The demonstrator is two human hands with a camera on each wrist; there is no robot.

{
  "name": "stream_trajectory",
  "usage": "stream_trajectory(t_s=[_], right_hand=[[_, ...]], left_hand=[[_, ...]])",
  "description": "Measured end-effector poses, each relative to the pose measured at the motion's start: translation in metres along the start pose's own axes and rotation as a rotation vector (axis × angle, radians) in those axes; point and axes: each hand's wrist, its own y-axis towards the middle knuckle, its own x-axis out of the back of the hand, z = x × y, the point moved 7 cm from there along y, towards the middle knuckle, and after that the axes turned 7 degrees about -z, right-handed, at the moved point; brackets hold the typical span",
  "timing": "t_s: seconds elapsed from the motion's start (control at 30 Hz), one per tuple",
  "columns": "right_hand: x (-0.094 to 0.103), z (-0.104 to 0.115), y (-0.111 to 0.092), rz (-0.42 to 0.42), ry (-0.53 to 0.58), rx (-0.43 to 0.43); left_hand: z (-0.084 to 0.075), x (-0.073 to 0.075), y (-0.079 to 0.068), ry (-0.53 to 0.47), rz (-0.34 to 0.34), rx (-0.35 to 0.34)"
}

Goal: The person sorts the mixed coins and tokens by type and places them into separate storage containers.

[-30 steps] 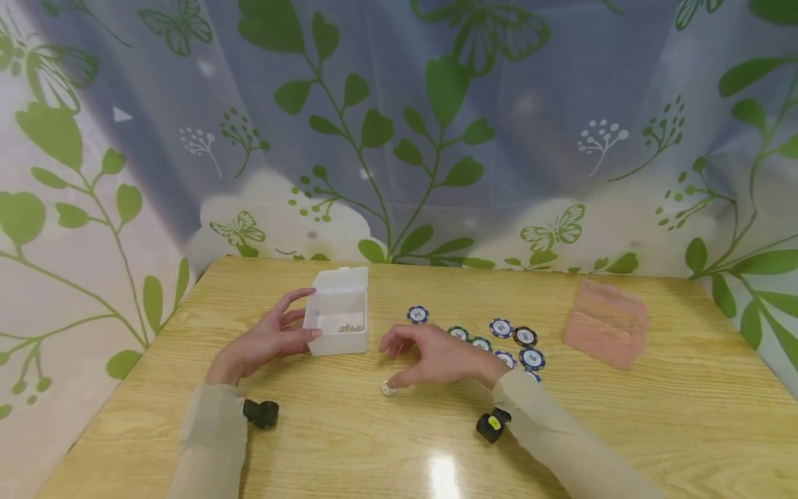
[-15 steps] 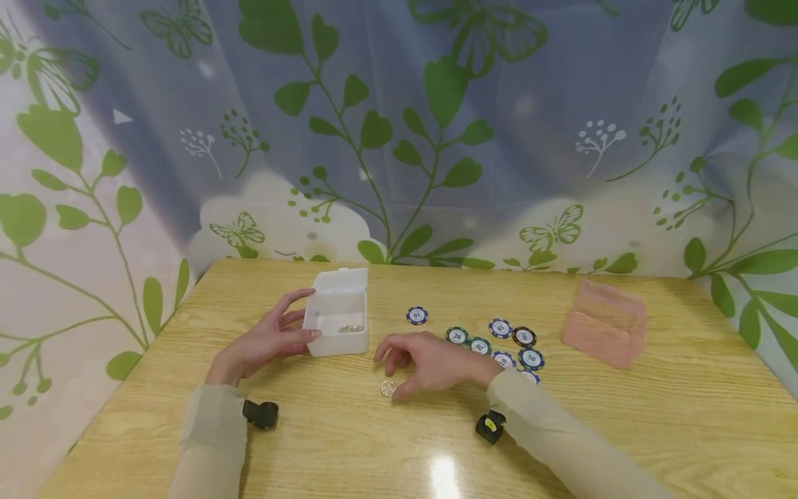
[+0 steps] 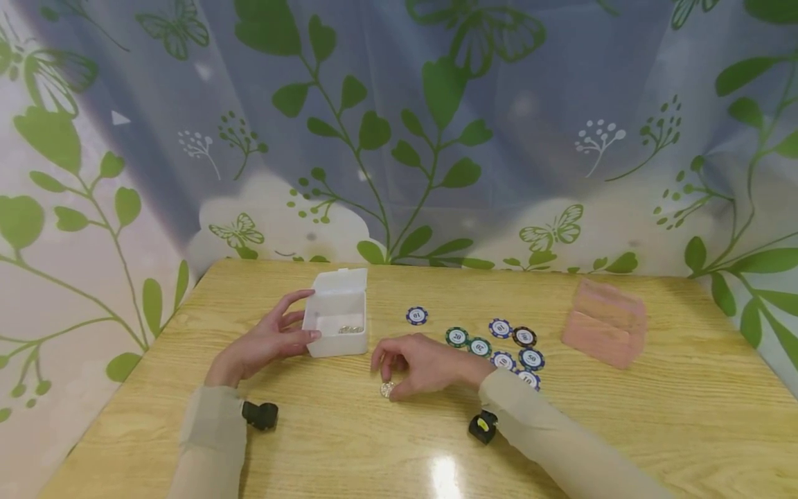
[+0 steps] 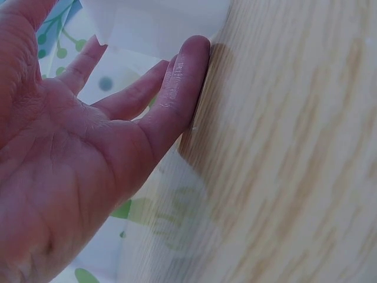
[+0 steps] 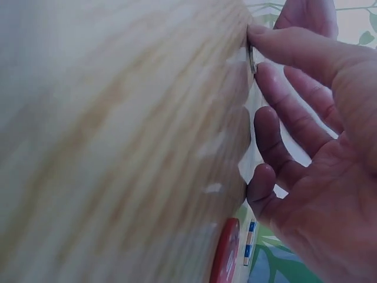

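A small white box (image 3: 337, 343) with its hinged lid raised stands on the table. My left hand (image 3: 271, 343) grips its left side, thumb on the near edge and a fingertip up by the lid hinge. Several small gold coins (image 3: 350, 330) lie in the box's near right corner. To the right of the box, my right hand (image 3: 418, 367) is low over the tabletop, with a gold coin (image 3: 386, 389) lying flat between thumb and finger. In the right wrist view this coin (image 5: 253, 59) shows edge-on, thumb at one rim and a fingertip at the other.
Several blue, green and black poker chips (image 3: 525, 337) lie beyond the right forearm, with one blue chip (image 3: 417, 316) apart near the box. A pink translucent pouch (image 3: 606, 324) lies at the right. A red disc (image 5: 225, 253) shows in the right wrist view. A patterned curtain (image 3: 399, 138) hangs behind.
My right hand has shifted slightly left and toward me, its thumb sliding from on top of the coin to its edge and fingers closing in. The left hand and box stay put.
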Motion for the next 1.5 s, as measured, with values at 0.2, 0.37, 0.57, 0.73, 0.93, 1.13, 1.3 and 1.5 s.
stream_trajectory(t_s=[0.2, 0.37, 0.57, 0.73, 0.93, 1.13, 1.3, 1.5], right_hand=[[-0.0007, -0.0004, 0.0012, 0.007, -0.010, -0.013], [-0.0017, 0.0012, 0.0021, 0.018, -0.025, -0.027], [-0.0030, 0.0019, 0.0020, 0.038, -0.033, -0.036], [-0.0033, 0.0004, 0.0017, 0.047, -0.036, -0.044], [-0.0044, 0.0044, 0.0027, 0.046, -0.100, -0.004], [-0.0066, 0.0076, 0.0029, 0.052, -0.150, -0.014], [-0.0076, 0.0055, 0.0031, 0.070, -0.145, -0.040], [-0.0045, 0.0042, 0.0038, 0.067, -0.151, -0.027]], left_hand=[[-0.0015, -0.0005, -0.0014, 0.000, -0.003, 0.004], [-0.0027, -0.0013, -0.0024, 0.005, 0.003, -0.002], [-0.0018, -0.0013, -0.0021, 0.002, -0.004, 0.008], [0.0000, -0.0007, -0.0012, 0.000, -0.009, 0.011], [0.0027, -0.0001, -0.0002, 0.006, -0.012, 0.014], [0.0029, 0.0008, -0.0003, 0.012, -0.014, 0.012], [0.0013, 0.0001, -0.0007, 0.007, -0.009, 0.009], [0.0005, -0.0001, 0.0009, 0.002, -0.008, 0.003]])
